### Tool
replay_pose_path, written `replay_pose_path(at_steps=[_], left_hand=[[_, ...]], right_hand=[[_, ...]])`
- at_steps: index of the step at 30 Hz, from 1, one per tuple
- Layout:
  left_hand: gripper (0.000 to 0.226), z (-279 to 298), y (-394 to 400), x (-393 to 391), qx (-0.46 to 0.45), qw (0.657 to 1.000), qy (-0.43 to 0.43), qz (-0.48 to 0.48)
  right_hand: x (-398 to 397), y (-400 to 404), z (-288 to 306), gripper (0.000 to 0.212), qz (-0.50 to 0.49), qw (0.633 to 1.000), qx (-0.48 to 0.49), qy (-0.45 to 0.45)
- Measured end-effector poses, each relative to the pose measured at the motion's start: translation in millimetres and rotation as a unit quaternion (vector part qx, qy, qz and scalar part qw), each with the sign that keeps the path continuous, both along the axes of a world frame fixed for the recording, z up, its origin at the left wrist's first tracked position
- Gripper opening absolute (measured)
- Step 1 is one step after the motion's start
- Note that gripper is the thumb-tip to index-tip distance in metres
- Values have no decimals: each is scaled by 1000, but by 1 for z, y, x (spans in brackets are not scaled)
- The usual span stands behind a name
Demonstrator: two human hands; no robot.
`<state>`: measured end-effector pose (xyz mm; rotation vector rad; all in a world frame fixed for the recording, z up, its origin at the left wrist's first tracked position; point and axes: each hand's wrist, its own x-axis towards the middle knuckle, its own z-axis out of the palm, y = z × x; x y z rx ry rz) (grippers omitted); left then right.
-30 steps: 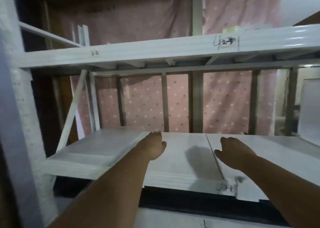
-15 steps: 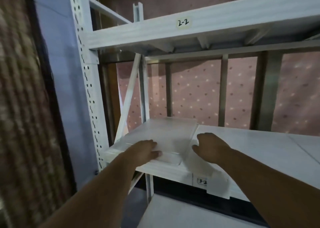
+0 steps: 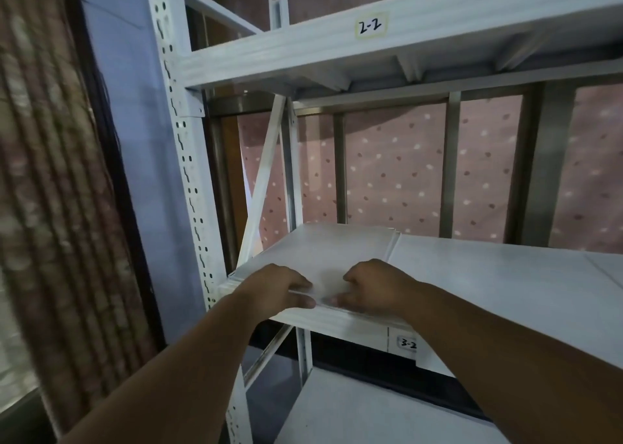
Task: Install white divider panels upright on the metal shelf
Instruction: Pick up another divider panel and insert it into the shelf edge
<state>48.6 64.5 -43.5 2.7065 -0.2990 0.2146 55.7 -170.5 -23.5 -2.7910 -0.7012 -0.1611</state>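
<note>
A stack of white panels (image 3: 323, 258) lies flat at the left end of the shelf (image 3: 488, 285), its near edge at the shelf's front lip. The left hand (image 3: 279, 288) pinches that near edge, thumb under and fingers on top. The right hand (image 3: 367, 287), just beside it, rests fingers curled on the top panel near the same edge; whether it grips cannot be told. A label (image 3: 408, 343) reading 3-2 sits on the lip below, a perforated post (image 3: 182, 160) stands left, and dotted pink cloth (image 3: 397, 177) hangs behind.

Probably storeroom (numbered metal shelving (image 3: 404, 35))
</note>
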Motion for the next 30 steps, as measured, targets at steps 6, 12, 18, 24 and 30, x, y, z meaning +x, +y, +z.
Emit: replay_pose_path(at_steps=[6, 12, 18, 24, 30], left_hand=[[27, -5, -3, -25, 96, 991, -89, -4], [26, -1, -11, -37, 278, 936, -215, -7], [18, 4, -9, -37, 231, 942, -235, 61], [37, -2, 13, -38, 71, 945, -222, 230], [52, 26, 0, -36, -438, 812, -78, 378]], right_hand=[[-23, 19, 8, 48, 42, 996, -77, -11], [-36, 21, 11, 27, 67, 990, -105, -62], [-47, 22, 15, 21, 105, 975, -163, -106], [-41, 22, 20, 20, 101, 967, -194, -128], [-44, 18, 26, 25, 93, 967, -183, -148]])
